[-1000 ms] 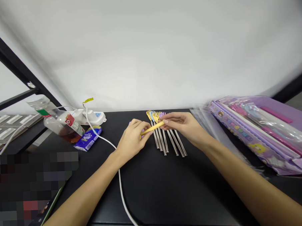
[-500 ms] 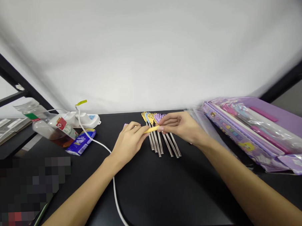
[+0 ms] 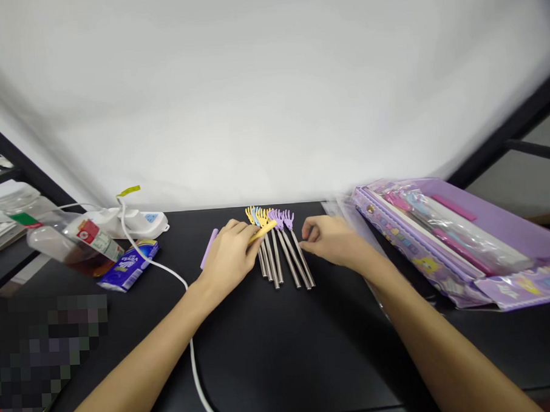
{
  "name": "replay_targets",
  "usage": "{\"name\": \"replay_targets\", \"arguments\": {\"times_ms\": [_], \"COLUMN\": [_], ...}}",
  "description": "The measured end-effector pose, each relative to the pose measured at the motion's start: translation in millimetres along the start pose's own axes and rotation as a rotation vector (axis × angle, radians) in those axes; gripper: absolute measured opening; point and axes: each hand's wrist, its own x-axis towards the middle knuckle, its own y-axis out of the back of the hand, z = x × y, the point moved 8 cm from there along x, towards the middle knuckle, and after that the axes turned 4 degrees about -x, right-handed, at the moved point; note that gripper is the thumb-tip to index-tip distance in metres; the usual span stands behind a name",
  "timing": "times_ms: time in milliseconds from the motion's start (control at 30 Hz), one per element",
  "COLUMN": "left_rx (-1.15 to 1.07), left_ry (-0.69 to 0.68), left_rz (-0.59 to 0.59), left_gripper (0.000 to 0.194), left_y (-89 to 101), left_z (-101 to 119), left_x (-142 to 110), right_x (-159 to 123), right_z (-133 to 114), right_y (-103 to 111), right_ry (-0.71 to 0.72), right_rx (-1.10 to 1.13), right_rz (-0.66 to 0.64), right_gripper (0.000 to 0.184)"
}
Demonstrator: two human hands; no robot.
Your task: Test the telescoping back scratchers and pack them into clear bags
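Note:
My left hand is closed on a yellow stick-like piece, whose free end points up and to the right. Just right of it lie several hand-shaped back scratchers with steel rods, their yellow, blue and purple heads toward the wall. Part of this row is hidden behind my left hand and the yellow piece. My right hand hovers beside the rightmost purple scratcher, fingers curled and thumb a little apart, with nothing visible in it. A purple stick-like piece lies left of my left hand.
On the right stands an open purple box with plastic-wrapped pink items, clear plastic film beside it. To the left are a bottle, a blue tissue pack and a white power strip. A white cable crosses the black table.
My right hand has let go of the yellow piece and moved right and slightly down. The left hand keeps hold of it, uncovering more of the purple piece. The view has shifted slightly.

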Motion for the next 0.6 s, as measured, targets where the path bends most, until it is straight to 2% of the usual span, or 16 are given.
{"name": "replay_targets", "arguments": {"times_ms": [100,233,367,600], "left_rx": [-0.027,0.0,0.017,0.025], "left_ry": [-0.014,0.002,0.047,0.065], "left_rz": [-0.009,0.048,0.045,0.053], "left_gripper": [0.015,0.011,0.011,0.011], "left_y": [-1.2,12.9,19.9,17.5], "left_z": [-4,-14,-22,-24], "left_x": [-8,-7,-5,-7], "right_x": [-3,-4,0,22], "right_z": [-9,-26,-47,-78], "right_y": [-8,-9,-14,-32], "right_ry": [0.046,0.115,0.135,0.076], "right_rx": [0.017,0.087,0.136,-0.281], "right_rz": [0.013,0.05,0.003,-0.079], "right_gripper": [0.008,0.004,0.007,0.009]}}
